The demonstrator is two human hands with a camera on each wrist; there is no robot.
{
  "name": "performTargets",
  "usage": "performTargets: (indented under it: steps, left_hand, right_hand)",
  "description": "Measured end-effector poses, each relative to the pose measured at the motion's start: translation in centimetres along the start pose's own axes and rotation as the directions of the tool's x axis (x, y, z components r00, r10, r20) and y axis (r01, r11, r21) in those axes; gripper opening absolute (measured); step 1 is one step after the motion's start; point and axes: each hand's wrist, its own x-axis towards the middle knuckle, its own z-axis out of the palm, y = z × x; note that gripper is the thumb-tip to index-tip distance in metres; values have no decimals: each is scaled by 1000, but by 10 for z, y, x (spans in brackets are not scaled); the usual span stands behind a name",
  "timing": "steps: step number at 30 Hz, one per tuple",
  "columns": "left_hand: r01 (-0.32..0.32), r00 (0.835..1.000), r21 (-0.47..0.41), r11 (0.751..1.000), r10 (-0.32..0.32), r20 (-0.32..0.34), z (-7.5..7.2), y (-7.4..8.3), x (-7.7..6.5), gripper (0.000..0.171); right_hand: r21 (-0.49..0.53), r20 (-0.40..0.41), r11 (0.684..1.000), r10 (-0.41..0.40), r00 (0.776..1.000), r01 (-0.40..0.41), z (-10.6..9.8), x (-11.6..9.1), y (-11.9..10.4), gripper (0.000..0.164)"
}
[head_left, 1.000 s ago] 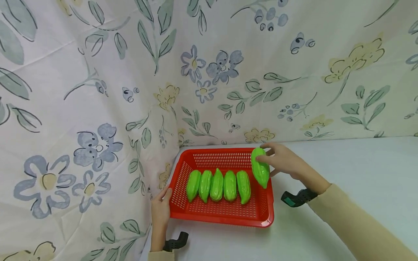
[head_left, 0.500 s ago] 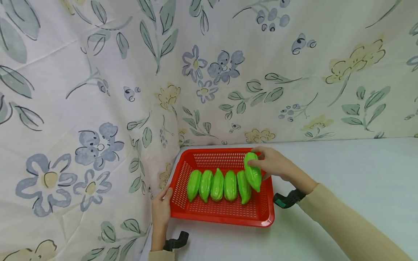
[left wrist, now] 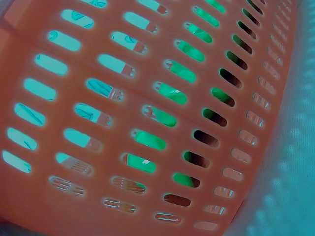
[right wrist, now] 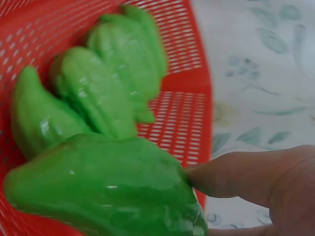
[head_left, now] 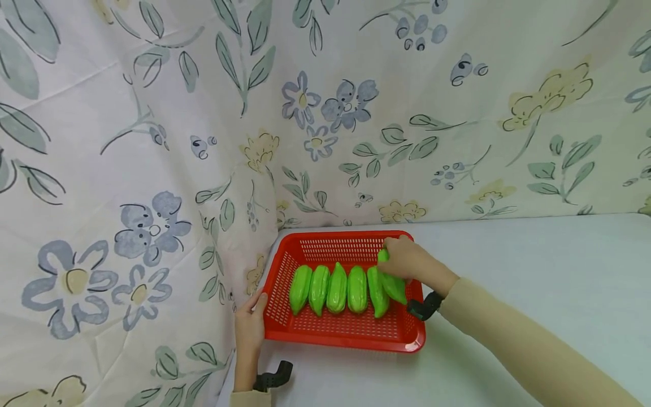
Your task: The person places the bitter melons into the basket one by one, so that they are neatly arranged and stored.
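A red perforated plastic basket (head_left: pixel 346 339) holds a row of glossy green ribbed vegetables (head_left: pixel 337 291), each tapered like a bitter melon or long pepper. At the row's right end, inside the basket, my right hand (head_left: pixel 412 261) grips another such green vegetable (right wrist: pixel 108 184). In the right wrist view its blunt end meets the thumb (right wrist: pixel 231 172); the other fingers are mostly out of sight. It overlaps the row's right-hand piece in the head view. My left hand (head_left: pixel 249 322) holds the basket's left rim, thumb on top. Only the slotted basket wall (left wrist: pixel 142 98) fills the left wrist view.
The basket stands on a white table (head_left: pixel 534 282), close to a floral curtain (head_left: pixel 458 141) behind it and along its left side. Black wrist mounts (head_left: pixel 274 377) sit on both forearms. White table surface stretches to the right of the basket.
My right hand has moved left and down with the green vegetable, from the basket's right rim to beside the row. The left hand stays on the rim.
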Motion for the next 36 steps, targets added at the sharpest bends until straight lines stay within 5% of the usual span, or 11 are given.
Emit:
performTargets:
  steps: [4, 10, 16, 36]
  left_hand:
    - [-2, 1000, 4, 1000, 2, -7, 0, 0, 0, 51]
    - [-2, 1000, 10, 1000, 2, -10, 1, 2, -1, 52]
    - [9, 1000, -5, 1000, -9, -1, 1, 3, -2, 52]
    - [-39, 999, 29, 999, 40, -12, -1, 2, 0, 53]
  right_hand:
    - [-168, 11, 983, 73, 997, -70, 9, 7, -10, 54]
    - [-269, 42, 959, 109, 993, -94, 21, 14, -20, 18]
    - [-389, -15, 915, 104, 994, -101, 32, 16, -23, 20]
    - [-380, -56, 922, 53, 997, -70, 35, 8, -19, 34]
